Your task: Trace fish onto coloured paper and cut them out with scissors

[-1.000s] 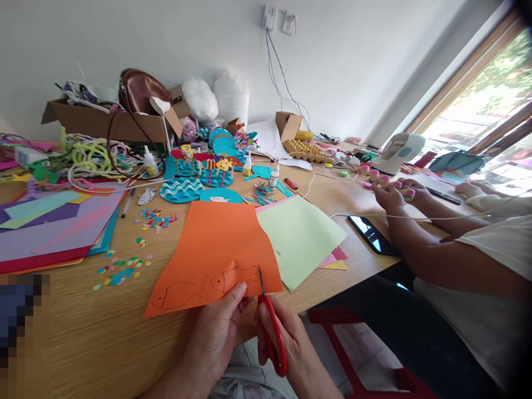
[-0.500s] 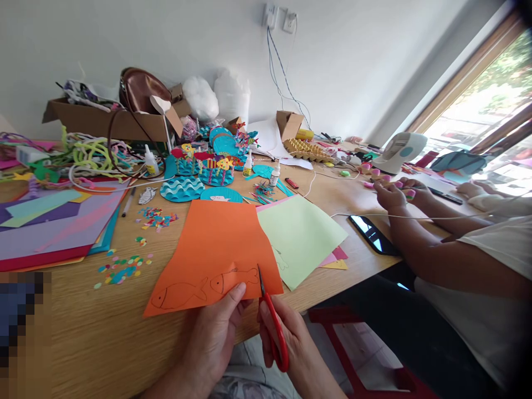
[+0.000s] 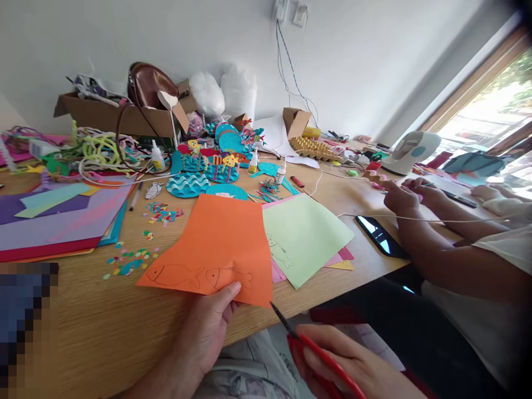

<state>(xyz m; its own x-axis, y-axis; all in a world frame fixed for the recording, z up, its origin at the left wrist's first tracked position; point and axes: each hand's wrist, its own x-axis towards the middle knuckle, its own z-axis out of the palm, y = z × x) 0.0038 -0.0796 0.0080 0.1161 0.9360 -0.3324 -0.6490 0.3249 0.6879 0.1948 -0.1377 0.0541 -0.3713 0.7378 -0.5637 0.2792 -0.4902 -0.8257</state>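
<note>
An orange sheet of paper (image 3: pixel 233 233) with two fish outlines drawn along its near edge is pinched in my left hand (image 3: pixel 210 321), thumb on top beside the right fish. My right hand (image 3: pixel 341 354) grips red-handled scissors (image 3: pixel 310 346), their dark blades pointing up and left. The blade tip is close to the sheet's lower right corner; whether it touches cannot be told. Beneath and to the right lies a pale green sheet (image 3: pixel 310 235) with a drawn animal figure, over pink and yellow papers.
Left are stacked coloured papers (image 3: pixel 75 216) and loose confetti dots (image 3: pixel 133 260). Blue paper crafts (image 3: pixel 189 184), glue bottles (image 3: pixel 280 173) and a cardboard box (image 3: pixel 112 119) stand farther back. At right, a phone (image 3: pixel 378 235) lies beside another person's arms (image 3: pixel 428 227).
The scissors have moved away from the sheet, down and to the right with my right hand. My left hand still holds the orange paper, now shifted slightly left.
</note>
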